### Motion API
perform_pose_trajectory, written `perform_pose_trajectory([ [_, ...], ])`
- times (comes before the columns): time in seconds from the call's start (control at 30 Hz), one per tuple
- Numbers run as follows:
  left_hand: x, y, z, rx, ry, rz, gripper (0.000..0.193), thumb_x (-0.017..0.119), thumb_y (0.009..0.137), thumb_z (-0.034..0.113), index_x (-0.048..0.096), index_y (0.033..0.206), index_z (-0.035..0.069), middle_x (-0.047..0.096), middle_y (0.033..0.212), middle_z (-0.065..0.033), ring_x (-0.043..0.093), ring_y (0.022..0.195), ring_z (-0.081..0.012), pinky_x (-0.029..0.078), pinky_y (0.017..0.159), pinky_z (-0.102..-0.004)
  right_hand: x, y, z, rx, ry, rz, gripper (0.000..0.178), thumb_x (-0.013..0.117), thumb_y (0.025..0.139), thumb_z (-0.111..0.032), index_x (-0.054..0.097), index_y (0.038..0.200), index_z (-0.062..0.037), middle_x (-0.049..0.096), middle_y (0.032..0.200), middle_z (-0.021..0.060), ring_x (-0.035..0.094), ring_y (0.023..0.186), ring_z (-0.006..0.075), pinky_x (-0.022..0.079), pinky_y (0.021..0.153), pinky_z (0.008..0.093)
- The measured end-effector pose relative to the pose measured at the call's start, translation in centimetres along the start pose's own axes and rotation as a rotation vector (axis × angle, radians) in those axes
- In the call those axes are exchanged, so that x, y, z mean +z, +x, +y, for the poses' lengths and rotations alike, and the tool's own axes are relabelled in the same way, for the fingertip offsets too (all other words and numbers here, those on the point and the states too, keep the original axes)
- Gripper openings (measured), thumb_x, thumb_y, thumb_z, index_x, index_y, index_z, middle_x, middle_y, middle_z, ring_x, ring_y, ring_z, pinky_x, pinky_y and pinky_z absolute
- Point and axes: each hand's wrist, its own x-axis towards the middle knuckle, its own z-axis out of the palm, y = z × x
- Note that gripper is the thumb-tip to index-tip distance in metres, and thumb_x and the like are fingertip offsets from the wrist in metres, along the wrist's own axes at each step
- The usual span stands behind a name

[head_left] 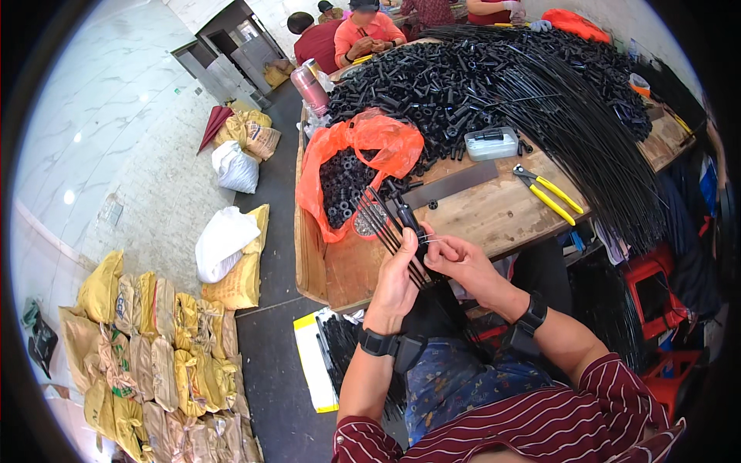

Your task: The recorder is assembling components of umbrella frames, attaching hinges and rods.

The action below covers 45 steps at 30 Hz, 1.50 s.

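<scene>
My left hand (397,279) is closed round several thin black rods (377,217) and a thicker black tubular part (407,216), held up above the table's front edge. Close beside it, my right hand (466,267) has its fingertips pinched on a thin pale strand (434,238) at the tube's lower end. Whether the strand is wire or thread is too fine to tell. Just beyond the left hand, a small round dish (360,225) of tiny shiny pieces is partly hidden by the rods. A red-orange plastic bag (398,143) of short black tubular pieces lies open behind it.
Yellow-handled nippers (552,204), a flat metal plate (463,182) and a clear plastic box (502,147) lie on the wooden table (340,270). A black parts heap (455,85) and long black rods (598,147) cover its back and right. Other people (370,35) sit across; sacks (162,347) stack left.
</scene>
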Motion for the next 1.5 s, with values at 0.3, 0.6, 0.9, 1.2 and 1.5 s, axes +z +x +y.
perform_pose_trajectory([
  [0.3,-0.2,0.3,-0.7,0.048,-0.031,0.113,0.037,0.050,0.097,0.041,0.051,0.110,0.006,0.048,0.075,-0.0006,0.056,0.073,-0.0139,0.045,0.062,-0.0266,-0.6,-1.7,-5.4,-0.338,-0.906,0.111,0.030,0.071,0.079,-0.018,0.064,0.104,-0.0032,0.061,0.083,0.0093,0.061,0.068,0.0196,0.049,0.065,0.0327],
  [0.6,1.5,0.5,-1.2,0.123,0.104,0.112,0.033,0.045,0.099,0.040,0.050,0.105,0.008,0.049,0.076,0.0010,0.046,0.064,-0.0079,0.038,0.055,-0.0219,-0.6,0.0,-4.8,-0.690,-1.049,0.145,0.014,0.069,0.078,-0.012,0.065,0.087,-0.0012,0.061,0.078,0.0113,0.061,0.074,0.0297,0.049,0.064,0.0358],
  [0.9,2.1,0.8,-1.6,0.134,0.203,0.203,0.029,0.046,0.099,0.037,0.049,0.100,0.008,0.050,0.078,-0.0002,0.046,0.063,-0.0089,0.038,0.057,-0.0243,-2.1,0.0,-6.0,-0.125,-0.468,-0.052,0.020,0.059,0.088,-0.018,0.065,0.089,0.0020,0.067,0.075,0.0134,0.067,0.071,0.0207,0.051,0.066,0.0314],
  [1.2,1.1,1.2,-1.3,-0.010,-0.091,0.016,0.034,0.044,0.098,0.041,0.049,0.107,0.008,0.051,0.087,-0.0036,0.044,0.058,-0.0127,0.035,0.057,-0.0272,-18.9,-0.9,-6.8,-0.342,-1.899,0.406,0.039,0.065,0.082,-0.024,0.056,0.113,-0.0016,0.060,0.103,0.0168,0.055,0.100,0.0334,0.045,0.086,0.0403],
  [1.5,0.2,1.4,-1.2,0.008,-0.117,-0.032,0.034,0.043,0.099,0.041,0.050,0.106,0.008,0.051,0.087,-0.0040,0.044,0.059,-0.0124,0.036,0.057,-0.0271,-15.0,-0.8,-8.2,-0.069,-1.430,0.327,0.034,0.059,0.090,-0.027,0.058,0.116,-0.0044,0.060,0.075,0.0090,0.060,0.066,0.0208,0.048,0.060,0.0344],
])
